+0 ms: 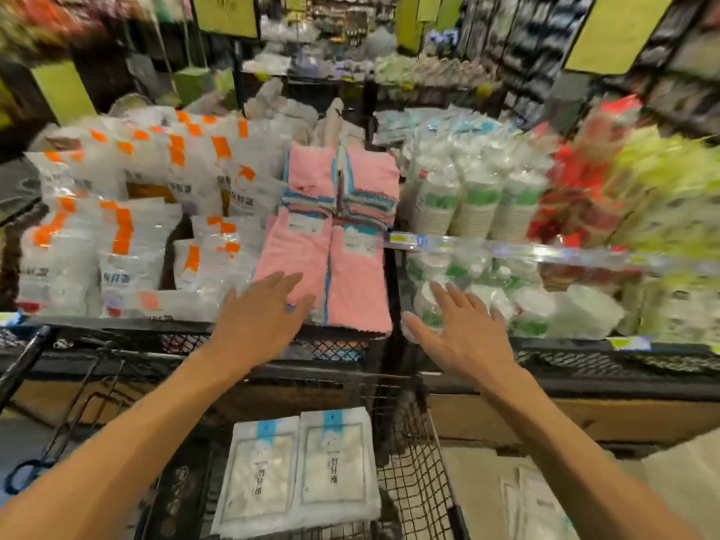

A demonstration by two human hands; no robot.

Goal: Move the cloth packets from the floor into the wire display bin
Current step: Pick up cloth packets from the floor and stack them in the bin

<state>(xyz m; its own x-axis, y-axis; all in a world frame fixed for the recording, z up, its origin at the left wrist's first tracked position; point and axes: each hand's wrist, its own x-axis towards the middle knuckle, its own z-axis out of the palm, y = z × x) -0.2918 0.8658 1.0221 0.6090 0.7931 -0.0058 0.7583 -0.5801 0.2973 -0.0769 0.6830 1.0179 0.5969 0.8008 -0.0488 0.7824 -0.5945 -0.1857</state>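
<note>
1. Your left hand (259, 319) is released, fingers straight and spread, palm down over the near edge of the pink cloth packets (325, 267); whether it touches them is hard to tell.
2. Your right hand (457, 333) is also released and holds nothing, fingers spread, just to the right of those packets, in front of bagged white cups (463, 204).
3. The pink packets lie in stacks inside the black wire bin (335, 342), between your two hands, with more pink and blue-edged stacks behind them.
4. Left of them in the same bin sit clear bags with orange labels (128, 228).
5. Below your arms, two white packets with blue tabs (300, 473) lie side by side in a lower wire basket (420, 481).
6. At the lower right, another pale packet (533, 508) lies on a flat cardboard surface; its edges are blurred.
</note>
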